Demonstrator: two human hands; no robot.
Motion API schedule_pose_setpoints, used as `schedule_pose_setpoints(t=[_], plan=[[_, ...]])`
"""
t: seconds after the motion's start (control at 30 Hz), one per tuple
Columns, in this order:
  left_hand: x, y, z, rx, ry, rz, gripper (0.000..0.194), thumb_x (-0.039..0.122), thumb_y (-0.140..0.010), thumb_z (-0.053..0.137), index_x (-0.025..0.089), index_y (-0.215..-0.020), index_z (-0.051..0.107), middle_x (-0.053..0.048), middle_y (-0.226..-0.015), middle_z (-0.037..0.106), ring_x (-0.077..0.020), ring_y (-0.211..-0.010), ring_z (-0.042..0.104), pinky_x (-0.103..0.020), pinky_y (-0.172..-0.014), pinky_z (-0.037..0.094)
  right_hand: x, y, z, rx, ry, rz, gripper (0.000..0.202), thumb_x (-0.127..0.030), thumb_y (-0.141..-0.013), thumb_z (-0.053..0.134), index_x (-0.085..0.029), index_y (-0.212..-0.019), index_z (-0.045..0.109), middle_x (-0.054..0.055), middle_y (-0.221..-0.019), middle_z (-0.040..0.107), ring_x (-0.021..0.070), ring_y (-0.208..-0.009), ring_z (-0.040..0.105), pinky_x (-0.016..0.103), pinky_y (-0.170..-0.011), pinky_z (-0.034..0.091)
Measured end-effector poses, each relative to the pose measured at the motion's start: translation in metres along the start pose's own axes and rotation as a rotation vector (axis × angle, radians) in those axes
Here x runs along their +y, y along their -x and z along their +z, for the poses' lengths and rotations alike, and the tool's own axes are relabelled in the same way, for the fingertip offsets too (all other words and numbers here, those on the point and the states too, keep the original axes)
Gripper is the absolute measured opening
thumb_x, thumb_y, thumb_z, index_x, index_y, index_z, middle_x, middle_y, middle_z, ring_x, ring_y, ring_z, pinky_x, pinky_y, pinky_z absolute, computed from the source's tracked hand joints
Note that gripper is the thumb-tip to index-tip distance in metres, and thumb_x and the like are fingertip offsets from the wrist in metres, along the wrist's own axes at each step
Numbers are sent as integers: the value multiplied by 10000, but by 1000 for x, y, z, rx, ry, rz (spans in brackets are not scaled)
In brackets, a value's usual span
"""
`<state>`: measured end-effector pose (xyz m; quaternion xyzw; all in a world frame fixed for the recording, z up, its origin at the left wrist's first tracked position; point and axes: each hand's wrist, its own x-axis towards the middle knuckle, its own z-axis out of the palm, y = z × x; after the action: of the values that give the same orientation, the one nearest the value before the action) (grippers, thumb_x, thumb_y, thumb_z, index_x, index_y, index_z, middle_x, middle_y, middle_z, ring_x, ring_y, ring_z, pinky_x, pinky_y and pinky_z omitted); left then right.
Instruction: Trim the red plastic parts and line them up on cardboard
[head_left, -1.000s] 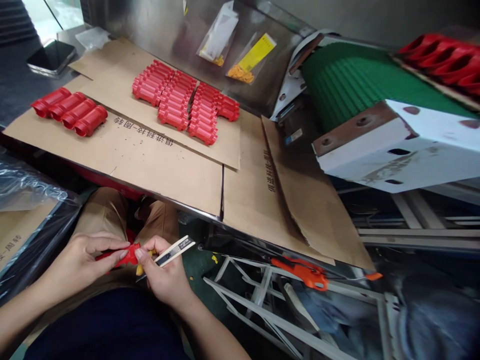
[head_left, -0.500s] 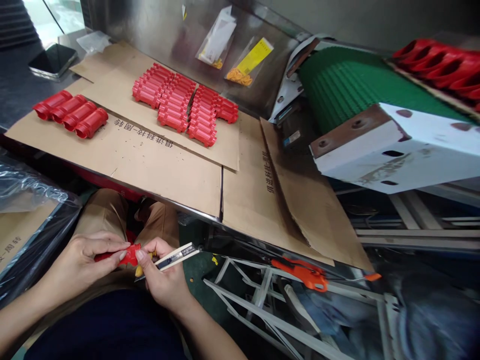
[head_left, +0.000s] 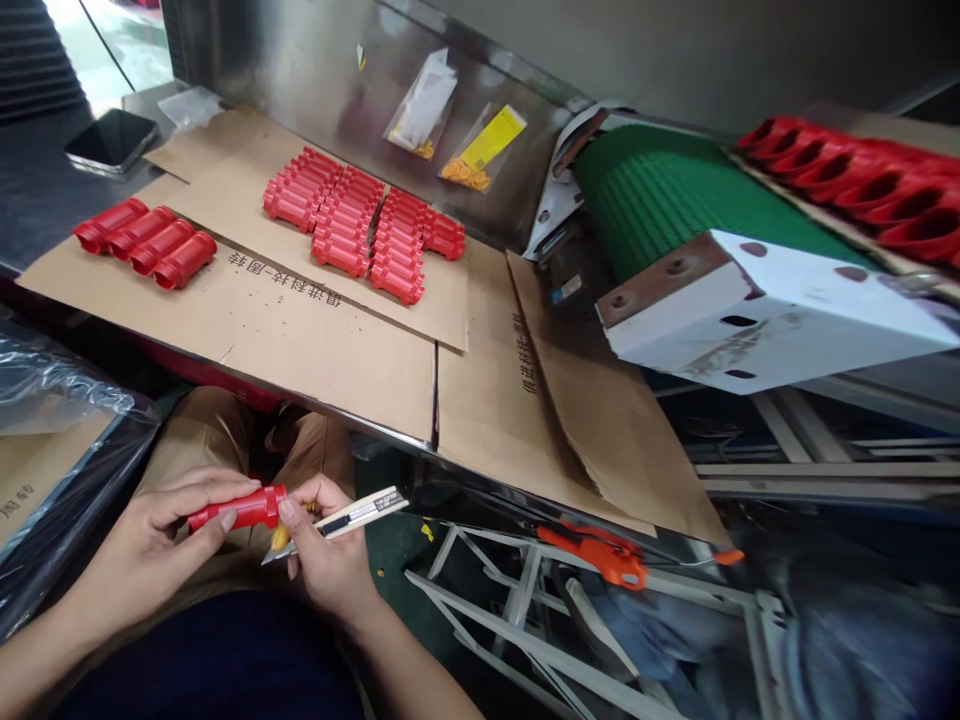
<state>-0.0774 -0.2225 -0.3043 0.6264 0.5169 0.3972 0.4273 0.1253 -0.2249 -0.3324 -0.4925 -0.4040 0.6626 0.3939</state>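
Note:
Over my lap, my left hand [head_left: 176,525] grips a ribbed red plastic tube [head_left: 251,508] between thumb and fingers. My right hand [head_left: 326,545] is closed around a utility knife [head_left: 360,512], its blade pointing down and left beside the tube. Yellow finger covers [head_left: 281,537] show on that hand, and its thumb is close to the tube's right end. On the cardboard at the left lies a row of several similar red tubes [head_left: 142,240]. Several ribbed red parts [head_left: 360,215] stand grouped further back.
Cardboard sheets [head_left: 337,365] cover the bench. A green conveyor belt [head_left: 667,200] with a white metal end stands at the right, red tubes [head_left: 862,185] beyond it. A phone [head_left: 112,140] lies back left. An orange-handled tool [head_left: 600,555] hangs below the bench edge.
The red tube has turned in my left hand, so more of its length shows. The right hand with the knife stays beside it. The camera view has tilted slightly.

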Motion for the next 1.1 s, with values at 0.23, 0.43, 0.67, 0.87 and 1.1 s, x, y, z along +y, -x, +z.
schedule_pose_setpoints(t=[0.23, 0.43, 0.67, 0.87, 1.1], plan=[[-1, 2, 0, 39, 51, -33, 278, 273, -873, 736, 424, -1063, 871, -21, -1075, 851, -241, -966, 818, -239, -827, 648, -1, -4, 2, -22, -56, 62, 593, -758, -802, 773, -221, -800, 522, -79, -475, 571, 53, -313, 433, 141, -312, 299], [-10, 12, 3, 57, 148, -155, 288, 371, -884, 779, 351, -1166, 837, -67, -1172, 823, -273, -1067, 784, -307, -925, 639, -2, -1, 3, 0, -40, 12, 587, -759, -817, 758, -221, -805, 522, -76, -494, 573, 54, -331, 434, 148, -329, 318], [-12, 7, 24, 279, 647, -430, 461, 373, -779, 926, 237, -1171, 724, -40, -1092, 790, -148, -998, 724, -167, -878, 579, 5, 9, 11, 136, 2, -121, 558, -751, -861, 719, -232, -845, 514, -73, -558, 563, 59, -377, 468, 169, -384, 382], [-4, -3, 35, 370, 733, -407, 496, 388, -770, 933, 193, -1165, 705, -48, -1076, 768, -157, -1030, 678, -189, -916, 556, 10, 11, 14, 131, -5, -122, 570, -767, -844, 723, -248, -858, 488, -62, -561, 601, 67, -368, 454, 182, -375, 397], [-7, -2, 35, 354, 744, -432, 509, 431, -755, 940, 179, -1129, 703, -42, -1021, 773, -142, -965, 673, -175, -872, 553, 9, 13, 15, 131, 15, -110, 571, -758, -830, 740, -241, -807, 498, -45, -586, 604, 65, -380, 455, 182, -374, 410]])
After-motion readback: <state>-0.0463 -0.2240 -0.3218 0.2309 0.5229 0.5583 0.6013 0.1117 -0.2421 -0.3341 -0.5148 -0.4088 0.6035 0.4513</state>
